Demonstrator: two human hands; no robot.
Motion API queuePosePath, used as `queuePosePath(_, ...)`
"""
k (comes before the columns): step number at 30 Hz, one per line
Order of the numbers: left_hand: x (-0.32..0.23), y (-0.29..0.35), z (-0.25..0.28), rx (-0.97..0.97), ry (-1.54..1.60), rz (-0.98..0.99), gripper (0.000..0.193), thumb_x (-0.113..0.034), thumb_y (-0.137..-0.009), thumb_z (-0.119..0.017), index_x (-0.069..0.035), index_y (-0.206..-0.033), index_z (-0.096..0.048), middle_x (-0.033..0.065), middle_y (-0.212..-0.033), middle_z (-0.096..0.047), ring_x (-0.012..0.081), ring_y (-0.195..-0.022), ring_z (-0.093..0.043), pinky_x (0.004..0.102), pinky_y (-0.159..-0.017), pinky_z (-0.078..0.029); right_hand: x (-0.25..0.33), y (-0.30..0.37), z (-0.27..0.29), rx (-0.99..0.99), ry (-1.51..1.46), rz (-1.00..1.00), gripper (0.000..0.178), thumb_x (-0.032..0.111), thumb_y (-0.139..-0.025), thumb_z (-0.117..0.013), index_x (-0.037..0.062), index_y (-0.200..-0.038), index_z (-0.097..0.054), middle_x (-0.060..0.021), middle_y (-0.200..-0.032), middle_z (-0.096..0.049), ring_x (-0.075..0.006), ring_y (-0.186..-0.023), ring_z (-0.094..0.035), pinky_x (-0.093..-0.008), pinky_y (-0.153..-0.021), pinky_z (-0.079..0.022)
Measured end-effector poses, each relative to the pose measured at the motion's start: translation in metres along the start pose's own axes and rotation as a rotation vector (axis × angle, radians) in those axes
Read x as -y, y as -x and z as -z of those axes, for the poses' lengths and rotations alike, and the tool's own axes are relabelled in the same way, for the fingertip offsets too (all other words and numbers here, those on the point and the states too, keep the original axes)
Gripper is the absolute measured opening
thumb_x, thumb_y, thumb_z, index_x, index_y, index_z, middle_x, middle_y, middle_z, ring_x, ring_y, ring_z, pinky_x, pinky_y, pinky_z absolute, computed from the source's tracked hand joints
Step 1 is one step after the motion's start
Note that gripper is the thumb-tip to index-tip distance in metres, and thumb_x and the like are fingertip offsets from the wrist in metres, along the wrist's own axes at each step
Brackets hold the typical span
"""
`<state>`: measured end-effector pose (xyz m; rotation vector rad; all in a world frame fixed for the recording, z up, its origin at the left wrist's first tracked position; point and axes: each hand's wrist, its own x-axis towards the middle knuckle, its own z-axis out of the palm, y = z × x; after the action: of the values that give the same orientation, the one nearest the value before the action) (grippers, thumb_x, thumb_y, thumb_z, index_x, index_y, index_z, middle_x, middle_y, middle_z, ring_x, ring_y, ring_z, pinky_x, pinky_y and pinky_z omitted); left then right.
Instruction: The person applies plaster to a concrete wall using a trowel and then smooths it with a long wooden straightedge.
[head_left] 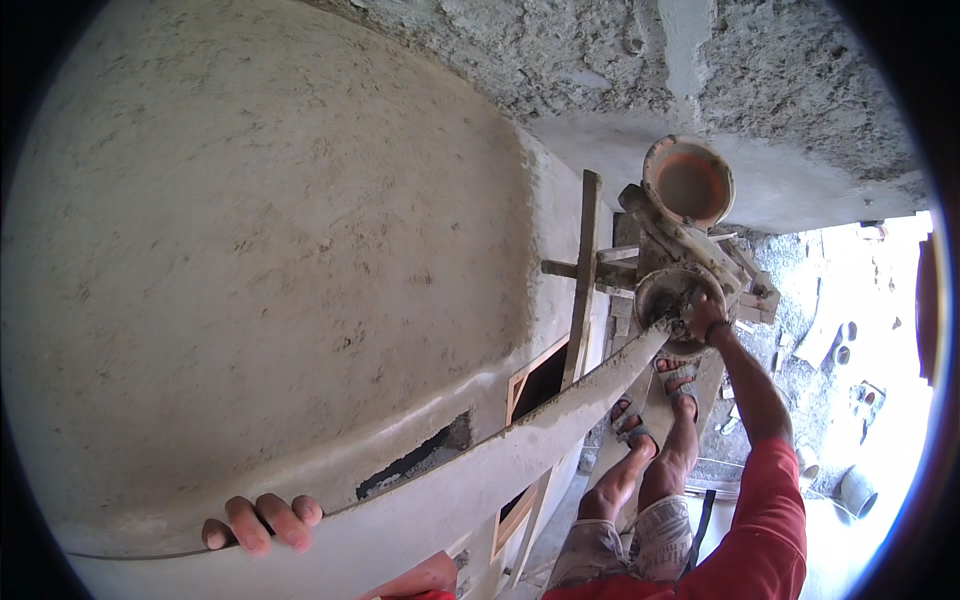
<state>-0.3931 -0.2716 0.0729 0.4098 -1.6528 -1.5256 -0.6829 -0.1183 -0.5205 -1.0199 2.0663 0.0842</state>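
Head view: a broad, grey-beige plastered wall at left looks mostly coated, though its scuffed patches suggest smoothing is unfinished. Along its lower edge, the left hand hooks its fingers over a long, pale, straight-edged board, grasping it. The board slants up rightward past a dark, ragged gap, apparently unfilled, to a round, mortar-crusted basin holding some grey mortar. The right hand reaches into that basin, arm extended; whether its fingers are clenched, I cannot tell. Rough grey masonry at upper right seems uncoated.
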Motion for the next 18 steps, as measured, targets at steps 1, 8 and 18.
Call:
queuePosePath(1,-0.002,0.000,-0.001,0.006,0.004,-0.007,0.085,-0.066,-0.073,-0.061,-0.011,-0.134,-0.039,0.0121,-0.121,-0.045,0.0326,-0.109,-0.043,0.0500,-0.095,-0.030,0.005,0.016,-0.003,-0.035,-0.044,-0.013,0.034,0.014,-0.083,-0.050,0.0028,-0.114,-0.049,-0.0253,-0.100,-0.063,-0.0409,-0.096,-0.061,-0.0477,-0.083,-0.050)
queuePosePath(8,-0.007,-0.005,-0.016,-0.041,-0.033,-0.140,0.083,-0.071,-0.078,-0.050,-0.011,-0.135,-0.039,0.0138,-0.116,-0.047,0.0335,-0.103,-0.046,0.0506,-0.094,-0.032,-0.005,0.100,-0.005,-0.374,-0.175,0.062,0.029,0.011,-0.086,-0.043,-0.0002,-0.113,-0.043,-0.0254,-0.094,-0.060,-0.0434,-0.083,-0.061,-0.0527,-0.073,-0.048)
queuePosePath(18,-0.006,-0.010,-0.038,0.120,0.124,-0.046,0.087,-0.068,-0.075,-0.055,-0.011,-0.137,-0.036,0.0127,-0.124,-0.042,0.0351,-0.114,-0.042,0.0486,-0.102,-0.027,-0.023,0.152,0.014,-0.295,-0.140,-0.018,0.027,0.017,-0.086,-0.047,0.0050,-0.111,-0.046,-0.0222,-0.097,-0.058,-0.0396,-0.082,-0.062,-0.0505,-0.071,-0.049)
